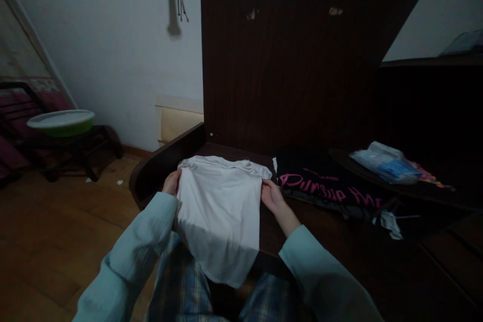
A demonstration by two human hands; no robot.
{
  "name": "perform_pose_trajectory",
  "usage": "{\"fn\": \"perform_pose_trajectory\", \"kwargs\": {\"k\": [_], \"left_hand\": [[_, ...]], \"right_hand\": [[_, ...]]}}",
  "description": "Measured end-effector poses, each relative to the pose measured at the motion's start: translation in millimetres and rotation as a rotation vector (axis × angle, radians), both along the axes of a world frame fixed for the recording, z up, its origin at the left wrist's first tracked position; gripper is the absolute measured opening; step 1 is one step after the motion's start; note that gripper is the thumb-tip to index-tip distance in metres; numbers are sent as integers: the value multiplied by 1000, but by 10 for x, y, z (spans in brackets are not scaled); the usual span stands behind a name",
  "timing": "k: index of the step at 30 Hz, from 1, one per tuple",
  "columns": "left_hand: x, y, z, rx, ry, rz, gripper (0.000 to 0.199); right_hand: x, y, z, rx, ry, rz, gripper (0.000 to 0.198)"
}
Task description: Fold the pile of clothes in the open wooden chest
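A white cloth garment (222, 206) lies spread over the dark wooden desk, its near end hanging over the front edge above my lap. My left hand (172, 182) grips its left side close to the upper corner. On the opposite side, my right hand (272, 196) pinches the edge near the upper right corner. The far end of the garment is bunched in a loose fold. What exact kind of garment it is I cannot tell. Just right of my right hand rests a folded black garment with pink lettering (328, 188).
A plastic-wrapped pack (388, 163) sits on the dark surface at right, with a crumpled white scrap (390, 224) nearer. Behind the desk rises a tall dark wooden panel (294, 60). At far left, a green basin with a white lid (62, 123) stands on a chair.
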State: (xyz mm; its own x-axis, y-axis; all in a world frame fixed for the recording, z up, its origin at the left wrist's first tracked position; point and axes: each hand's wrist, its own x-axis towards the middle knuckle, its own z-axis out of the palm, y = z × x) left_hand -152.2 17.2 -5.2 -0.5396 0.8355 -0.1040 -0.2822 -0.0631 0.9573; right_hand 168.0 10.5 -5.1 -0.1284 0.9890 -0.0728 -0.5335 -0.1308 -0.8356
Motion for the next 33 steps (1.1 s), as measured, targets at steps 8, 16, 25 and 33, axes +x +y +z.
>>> {"fn": "perform_pose_trajectory", "kwargs": {"k": [8, 16, 25, 33], "left_hand": [[104, -218, 128, -27, -59, -232, 21], [176, -225, 118, -26, 298, -229, 43], [232, -247, 89, 5, 470, -353, 36], [222, -284, 110, -92, 427, -366, 33]], "right_hand": [[111, -125, -62, -208, 160, 139, 13], [41, -200, 21, -271, 9, 293, 21], [-76, -249, 93, -59, -8, 142, 17], [-83, -389, 226, 11, -92, 212, 16]]}}
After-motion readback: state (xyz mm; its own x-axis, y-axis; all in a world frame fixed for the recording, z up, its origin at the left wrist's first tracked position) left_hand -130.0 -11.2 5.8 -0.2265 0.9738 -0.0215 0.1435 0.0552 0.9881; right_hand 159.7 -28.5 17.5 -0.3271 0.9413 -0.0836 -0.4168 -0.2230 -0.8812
